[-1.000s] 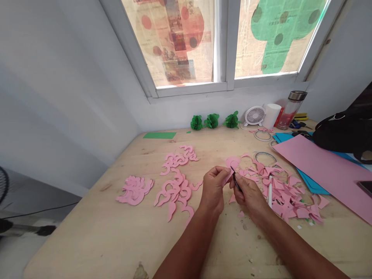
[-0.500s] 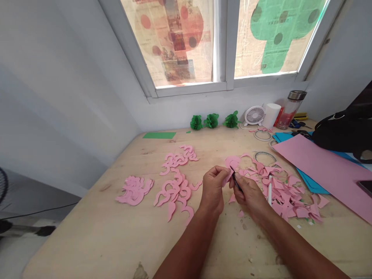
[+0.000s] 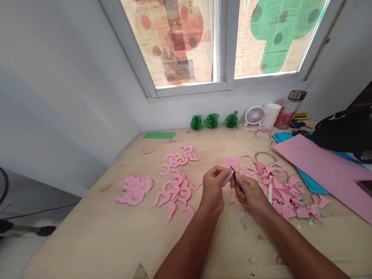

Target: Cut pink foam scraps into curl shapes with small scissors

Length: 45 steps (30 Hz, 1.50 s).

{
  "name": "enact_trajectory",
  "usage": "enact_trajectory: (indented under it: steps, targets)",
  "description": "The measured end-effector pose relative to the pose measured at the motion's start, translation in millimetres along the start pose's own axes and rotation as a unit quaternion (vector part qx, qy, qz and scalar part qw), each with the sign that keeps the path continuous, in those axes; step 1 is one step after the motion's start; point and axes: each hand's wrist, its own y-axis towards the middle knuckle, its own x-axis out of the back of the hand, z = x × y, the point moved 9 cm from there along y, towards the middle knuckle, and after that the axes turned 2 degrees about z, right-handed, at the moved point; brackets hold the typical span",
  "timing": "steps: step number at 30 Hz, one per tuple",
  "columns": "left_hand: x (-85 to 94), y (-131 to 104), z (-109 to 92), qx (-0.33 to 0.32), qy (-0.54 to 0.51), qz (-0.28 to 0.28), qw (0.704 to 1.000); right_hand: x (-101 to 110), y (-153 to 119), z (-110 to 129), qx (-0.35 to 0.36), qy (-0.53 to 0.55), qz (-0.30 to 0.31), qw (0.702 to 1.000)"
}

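My left hand (image 3: 214, 186) pinches a piece of pink paper (image 3: 232, 162) that reaches up and to the right from its fingertips. Small dark scissors (image 3: 236, 181) are gripped in my right hand (image 3: 249, 191), close beside the left, their tip against the pink paper. Left of my hands lie curled pink cutouts (image 3: 174, 190) in loose groups, with a stacked pink cutout pile (image 3: 135, 190) farther left. On the right, pink scraps (image 3: 286, 197) lie heaped around a white pen (image 3: 270, 189).
Three green paper shapes (image 3: 211, 120) stand by the wall, near a small white fan (image 3: 254, 115) and a glass bottle (image 3: 290, 110). A green strip (image 3: 159, 135) lies at the back left. Pink sheet (image 3: 322, 166), blue sheets (image 3: 312, 180) and black bag (image 3: 344, 130) are right.
The scissors and my right hand have shifted very slightly at the paper. My left hand keeps nearly the same place, and the things on the table have not moved.
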Motion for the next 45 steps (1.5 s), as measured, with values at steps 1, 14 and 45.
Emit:
enact_trajectory:
  steps: [1, 14, 45]
  targets:
    - [-0.2, 0, 0, 0.001, -0.001, 0.001, 1.000, 0, 0, 0, 0.001, -0.001, -0.001, 1.000]
    - [-2.8, 1, 5, 0.031, -0.024, 0.020, 0.999, 2, 0, 0, 0.005, 0.004, -0.014, 1.000]
    - [-1.2, 0, 3, 0.005, -0.057, -0.003, 0.998, 2, 0, -2, 0.018, -0.003, -0.018, 1.000]
